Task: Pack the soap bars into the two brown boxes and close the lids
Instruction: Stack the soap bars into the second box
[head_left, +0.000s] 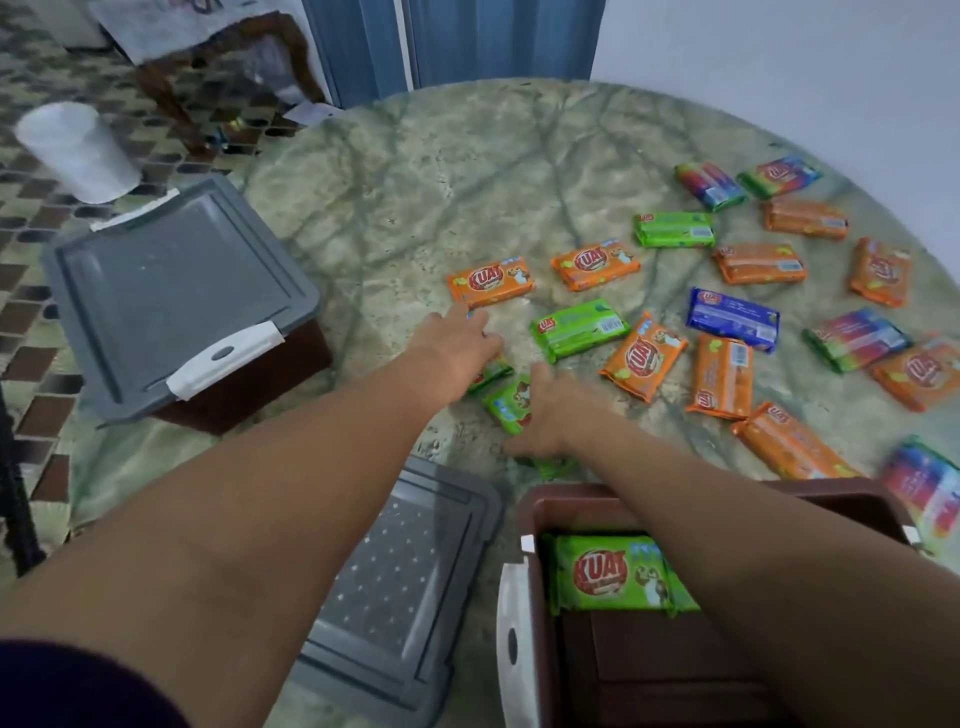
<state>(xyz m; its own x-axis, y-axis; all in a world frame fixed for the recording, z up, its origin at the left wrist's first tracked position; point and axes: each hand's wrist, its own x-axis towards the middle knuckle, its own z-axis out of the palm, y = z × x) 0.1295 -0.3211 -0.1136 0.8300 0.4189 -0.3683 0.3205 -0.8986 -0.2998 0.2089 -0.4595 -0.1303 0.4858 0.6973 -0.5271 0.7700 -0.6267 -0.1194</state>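
Your right hand (545, 410) lies on green soap bar (509, 405) just beyond open box (530, 514) | grip unclear | left hand (462, 345) fingers straight, farther out | bar's long axis toward you

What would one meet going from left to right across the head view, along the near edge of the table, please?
Grey loose lid → white latch → open brown box holding a green soap bar.

Two brown boxes (571, 504), two grey lids (171, 291), about twenty soap bars (579, 328).
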